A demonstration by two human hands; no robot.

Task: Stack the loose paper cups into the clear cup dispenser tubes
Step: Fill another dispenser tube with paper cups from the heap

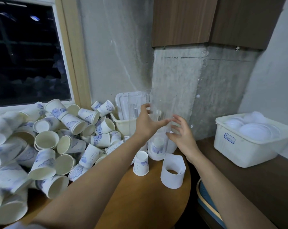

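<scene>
Clear cylindrical tube between left hand, right hand; conical paper cups heaped.

Free tabletop right of cup pile

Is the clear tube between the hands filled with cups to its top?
No, the clear tube holds a cup only near its base; above, it is empty.

Both forearms are bare and slender, and the left grip and right grip are bare too.
</scene>
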